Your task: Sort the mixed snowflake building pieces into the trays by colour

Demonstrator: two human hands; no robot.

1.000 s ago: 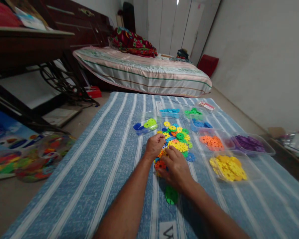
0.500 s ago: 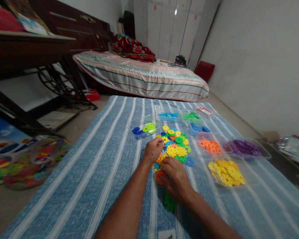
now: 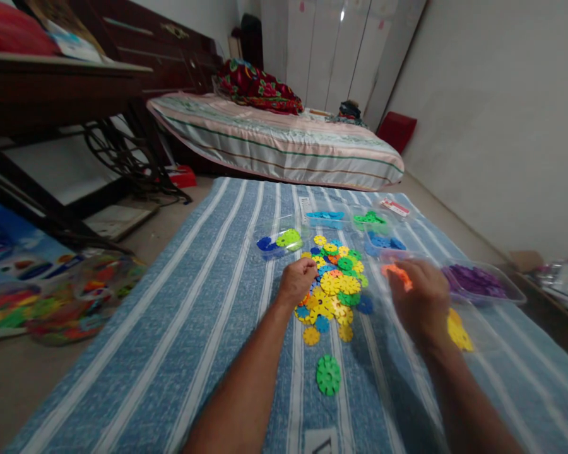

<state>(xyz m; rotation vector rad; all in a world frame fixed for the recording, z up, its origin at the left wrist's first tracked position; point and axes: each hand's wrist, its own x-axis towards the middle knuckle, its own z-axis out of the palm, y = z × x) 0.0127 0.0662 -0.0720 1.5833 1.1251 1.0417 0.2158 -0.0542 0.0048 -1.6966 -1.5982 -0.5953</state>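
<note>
Pile of notched discs [image 3: 332, 285] being flanked by two hands.
At left, the left hand's [image 3: 296, 282] fingers are being held curled beside the pile; whether a disc is being grasped cannot be told. Over the orange container [image 3: 392, 254], the right hand [image 3: 421, 296] is being held, its fingers too blurred to judge. Spilling is being risked should the yellow container [image 3: 485, 334] be knocked by the wrist [image 3: 434, 350]. Two hands, one pile, one separate green disc [image 3: 329, 369] and seven containers are being shown.

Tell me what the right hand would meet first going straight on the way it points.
Probably the orange pieces, just in front of the right hand; depth is unclear, so it may be touching them.
</note>
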